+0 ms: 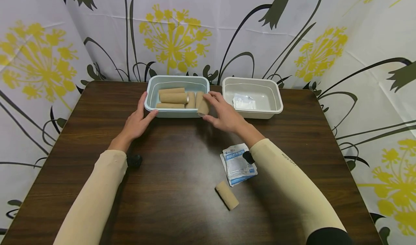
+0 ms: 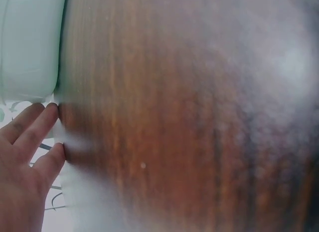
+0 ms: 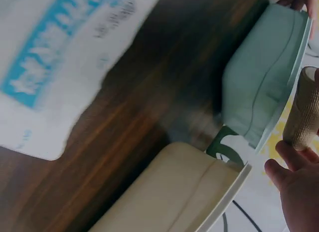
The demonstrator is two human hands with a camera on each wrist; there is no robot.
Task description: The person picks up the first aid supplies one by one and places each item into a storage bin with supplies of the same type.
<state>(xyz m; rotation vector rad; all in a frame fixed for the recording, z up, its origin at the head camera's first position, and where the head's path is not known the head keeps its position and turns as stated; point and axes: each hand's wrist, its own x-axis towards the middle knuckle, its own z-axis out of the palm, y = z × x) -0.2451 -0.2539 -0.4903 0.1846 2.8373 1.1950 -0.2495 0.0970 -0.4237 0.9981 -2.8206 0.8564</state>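
Note:
My right hand (image 1: 225, 115) pinches a tan bandage roll (image 1: 203, 108) between thumb and fingers at the front right corner of a pale blue bin (image 1: 177, 114). The right wrist view shows this roll's ribbed surface (image 3: 302, 112). Inside the bin lie several more tan rolls (image 1: 172, 98), some sideways and some lengthwise. At the bin's left end rests my left hand (image 1: 134, 124), its thumb by the front rim and its fingers along the side. In the left wrist view the fingers (image 2: 35, 132) look fairly straight, tips near the bin's wall.
A cream bin (image 1: 261, 114) to the right holds a white packet (image 1: 243, 101). White and blue printed packets (image 1: 238, 162) lie stacked on the dark wood table (image 1: 169, 180), partly under the right forearm. Nearer the front lies a loose tan roll (image 1: 226, 195). A patterned curtain (image 1: 227, 28) hangs behind.

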